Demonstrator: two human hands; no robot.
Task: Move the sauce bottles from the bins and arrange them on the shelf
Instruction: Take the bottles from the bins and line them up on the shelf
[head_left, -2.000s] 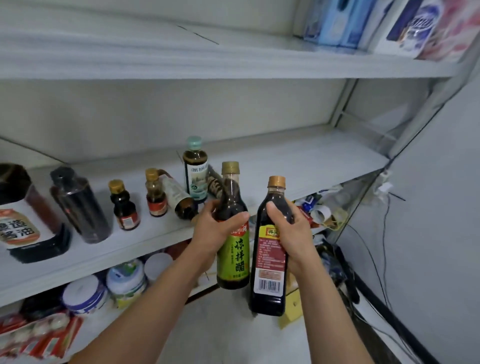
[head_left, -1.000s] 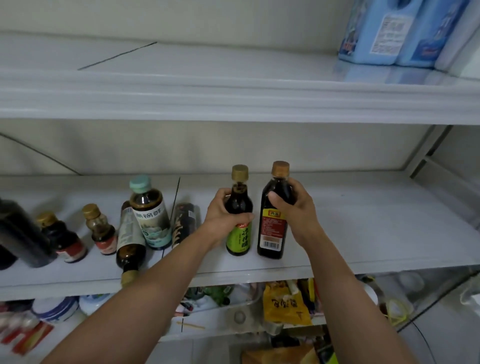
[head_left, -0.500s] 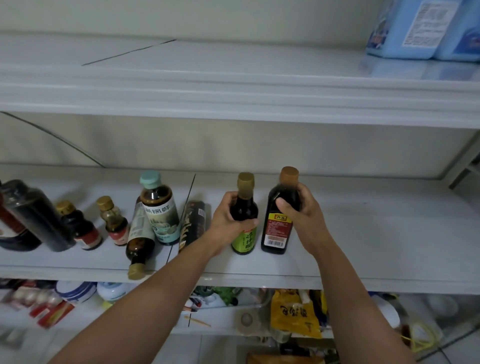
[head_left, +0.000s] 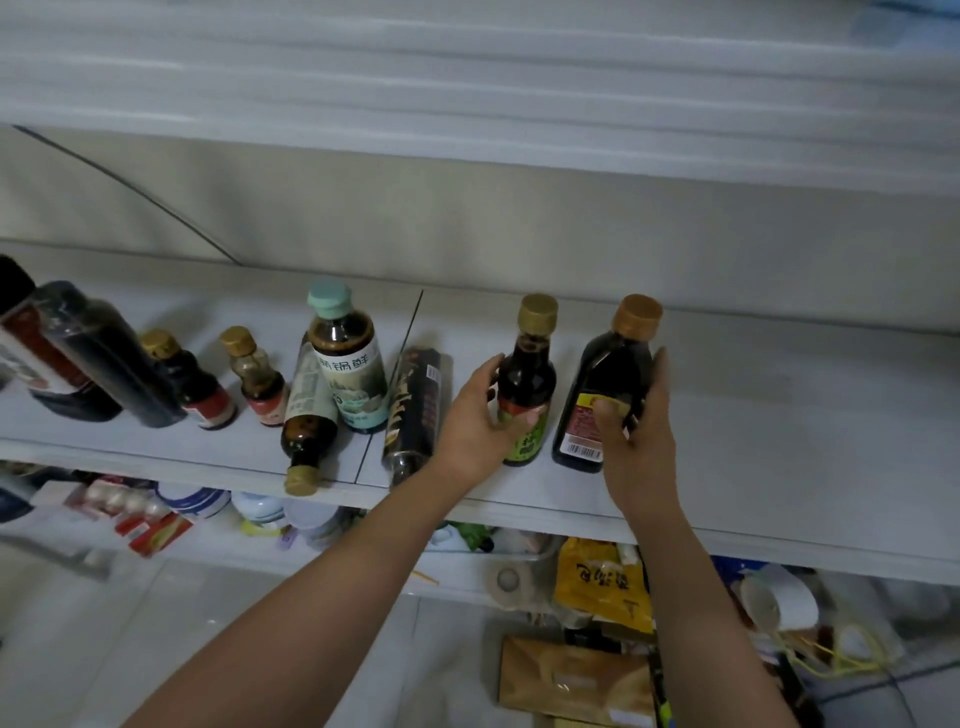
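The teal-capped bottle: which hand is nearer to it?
Left. The left hand, holding the green-label bottle, is a little right of the teal-capped bottle; the right hand, holding the red-label bottle, is farther right.

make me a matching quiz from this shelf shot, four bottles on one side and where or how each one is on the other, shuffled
1 teal-capped bottle
2 green-label bottle
3 red-label bottle
4 gold-capped brown bottle

a lying on its side, cap at the shelf edge
b held by the left hand
c standing upright, no hand on it
d held by the right hand

Pairs: 1-c, 2-b, 3-d, 4-a
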